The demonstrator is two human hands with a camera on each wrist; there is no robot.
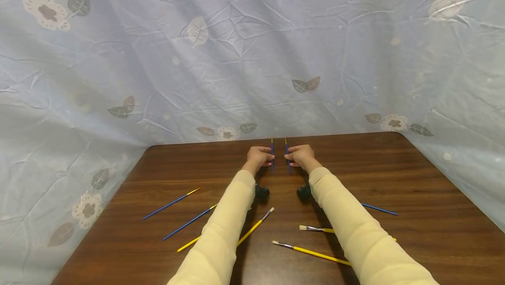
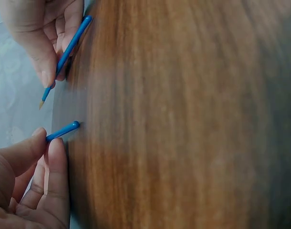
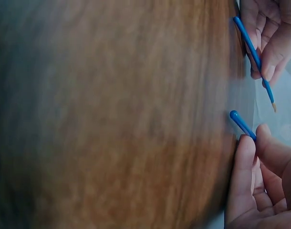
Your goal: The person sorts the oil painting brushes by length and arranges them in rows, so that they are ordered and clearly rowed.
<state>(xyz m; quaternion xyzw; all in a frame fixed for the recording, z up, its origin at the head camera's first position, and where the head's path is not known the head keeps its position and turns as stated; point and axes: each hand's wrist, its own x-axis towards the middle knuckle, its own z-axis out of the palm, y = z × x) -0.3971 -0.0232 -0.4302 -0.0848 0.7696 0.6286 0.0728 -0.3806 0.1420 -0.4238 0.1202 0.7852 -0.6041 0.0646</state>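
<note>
No text, label, brand, number or sign can be read on the brushes (image 2: 73, 45), the bench (image 1: 282, 197) or the cloth (image 1: 256, 74) at twelve o'clock.

Just past the left hand (image 1: 259, 157) and right hand (image 1: 303, 156), creased pale cloth (image 1: 252, 76), scattered with leaves and flowers! Beneath both, brown worktop (image 1: 359, 169). Leftward and nearer, two loose blue brushes (image 1: 165, 207); rightward, another blue handle (image 1: 380, 209). Nearer than both hands, four yellow-handled brushes (image 1: 319, 255), all part-covered!
</note>
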